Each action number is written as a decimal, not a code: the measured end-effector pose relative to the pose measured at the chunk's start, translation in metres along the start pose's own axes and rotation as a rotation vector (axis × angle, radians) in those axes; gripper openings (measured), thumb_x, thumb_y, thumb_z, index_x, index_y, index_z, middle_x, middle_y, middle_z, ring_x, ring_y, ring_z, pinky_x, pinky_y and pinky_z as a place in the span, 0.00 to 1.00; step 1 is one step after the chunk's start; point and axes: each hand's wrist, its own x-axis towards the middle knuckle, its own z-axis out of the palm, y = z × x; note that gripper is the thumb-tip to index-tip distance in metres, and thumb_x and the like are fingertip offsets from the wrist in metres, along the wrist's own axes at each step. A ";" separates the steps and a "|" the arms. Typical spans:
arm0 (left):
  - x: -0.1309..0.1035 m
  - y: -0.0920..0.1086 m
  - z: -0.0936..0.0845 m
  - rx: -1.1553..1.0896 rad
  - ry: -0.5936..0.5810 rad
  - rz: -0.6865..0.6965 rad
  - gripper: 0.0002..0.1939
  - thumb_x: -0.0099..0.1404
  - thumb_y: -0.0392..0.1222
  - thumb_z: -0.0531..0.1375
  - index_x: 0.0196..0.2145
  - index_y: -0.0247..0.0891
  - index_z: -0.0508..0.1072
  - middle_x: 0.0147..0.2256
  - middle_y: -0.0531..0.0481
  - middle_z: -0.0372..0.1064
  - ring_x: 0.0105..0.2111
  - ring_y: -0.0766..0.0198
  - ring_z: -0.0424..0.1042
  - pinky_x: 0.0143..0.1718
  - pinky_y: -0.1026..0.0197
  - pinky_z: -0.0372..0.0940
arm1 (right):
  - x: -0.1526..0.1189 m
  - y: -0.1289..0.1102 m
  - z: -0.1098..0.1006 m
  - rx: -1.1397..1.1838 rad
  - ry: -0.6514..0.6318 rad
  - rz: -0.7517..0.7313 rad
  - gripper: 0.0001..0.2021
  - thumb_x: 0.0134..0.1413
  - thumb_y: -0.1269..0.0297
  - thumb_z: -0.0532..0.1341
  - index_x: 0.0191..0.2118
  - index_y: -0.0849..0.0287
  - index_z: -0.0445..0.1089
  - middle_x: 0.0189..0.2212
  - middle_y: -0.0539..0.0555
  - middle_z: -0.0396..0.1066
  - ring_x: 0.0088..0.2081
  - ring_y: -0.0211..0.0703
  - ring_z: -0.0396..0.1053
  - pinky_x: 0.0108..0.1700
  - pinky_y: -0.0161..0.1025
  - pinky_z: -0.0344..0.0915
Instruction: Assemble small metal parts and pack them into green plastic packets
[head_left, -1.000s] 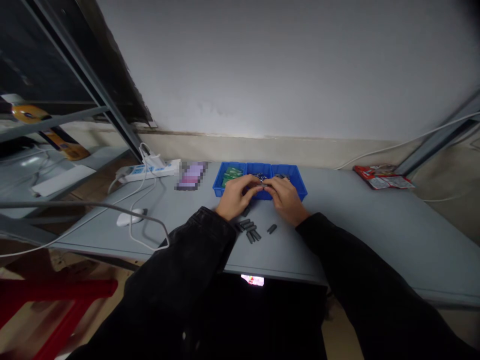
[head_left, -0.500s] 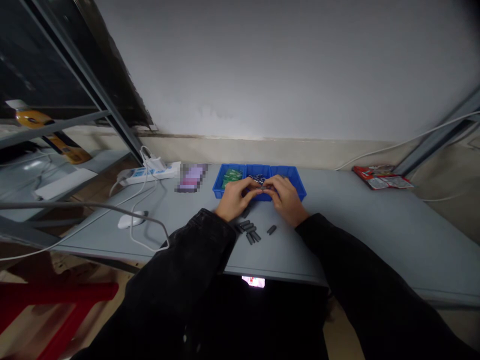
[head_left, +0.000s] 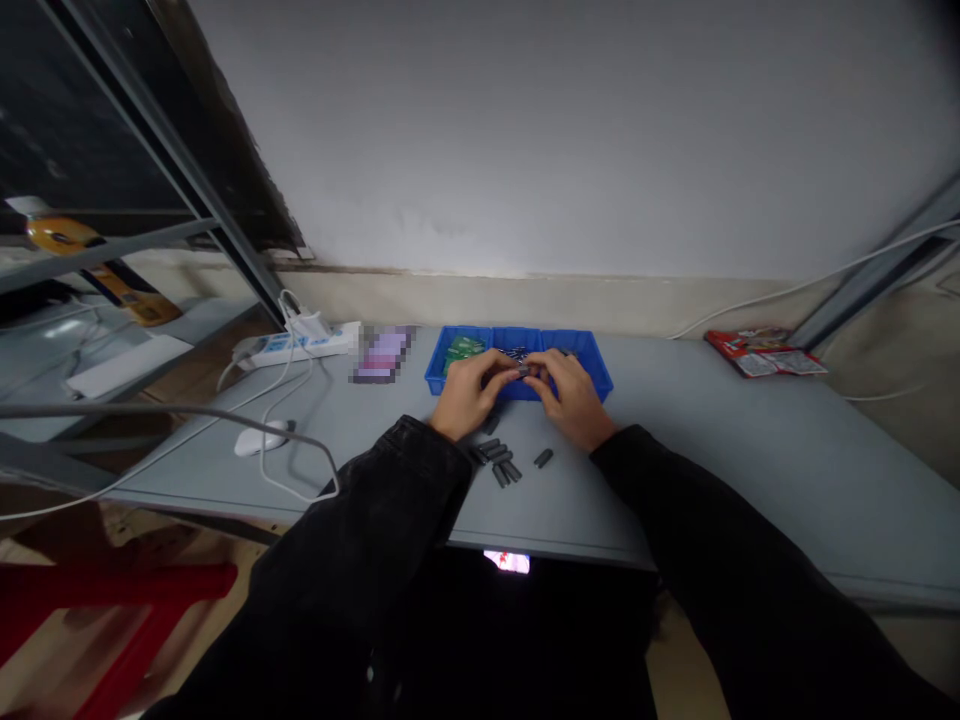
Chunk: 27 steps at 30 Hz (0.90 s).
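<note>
Between the fingertips of my left hand (head_left: 466,398) and my right hand (head_left: 571,396) is a small dark grey piece (head_left: 523,370), pinched from both sides. Both hands are over the front edge of a blue three-part tray (head_left: 602,378). Green flat pieces (head_left: 463,350) lie in its left compartment. Small shiny metal parts (head_left: 516,353) fill the middle one, partly hidden by my fingers. My right hand covers much of the right compartment. Several dark grey elongated pieces (head_left: 498,455) lie in a group near my left wrist, and a single grey piece (head_left: 544,458) lies apart.
A pixelated phone-like object (head_left: 382,355) lies left of the tray. Farther left are a white power strip (head_left: 300,345), cables and a white mouse (head_left: 261,440). A red packet (head_left: 765,354) is at the right. A lit screen (head_left: 507,562) shows below the table's front edge.
My fingertips have shifted slightly around the small grey piece, which now shows more clearly between them. The tray and the loose grey pieces stay where they were.
</note>
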 end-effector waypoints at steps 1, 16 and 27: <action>0.000 0.000 0.000 0.002 -0.007 0.003 0.07 0.71 0.42 0.61 0.39 0.37 0.76 0.36 0.49 0.78 0.35 0.65 0.76 0.38 0.63 0.68 | 0.000 0.000 0.000 0.001 0.003 -0.003 0.06 0.69 0.65 0.55 0.48 0.57 0.67 0.39 0.54 0.71 0.41 0.47 0.68 0.45 0.45 0.61; -0.001 0.007 0.000 0.009 -0.081 0.027 0.09 0.69 0.44 0.63 0.41 0.36 0.77 0.33 0.50 0.76 0.27 0.68 0.71 0.33 0.65 0.67 | 0.000 0.007 0.001 -0.054 -0.037 -0.025 0.15 0.74 0.61 0.48 0.35 0.57 0.65 0.34 0.54 0.70 0.38 0.45 0.66 0.42 0.44 0.56; 0.000 0.004 0.000 -0.009 -0.034 -0.007 0.10 0.72 0.44 0.60 0.44 0.37 0.76 0.40 0.47 0.79 0.35 0.64 0.77 0.40 0.62 0.71 | -0.002 -0.003 -0.002 0.021 -0.005 0.038 0.09 0.69 0.63 0.56 0.50 0.57 0.66 0.39 0.55 0.72 0.40 0.47 0.68 0.46 0.45 0.60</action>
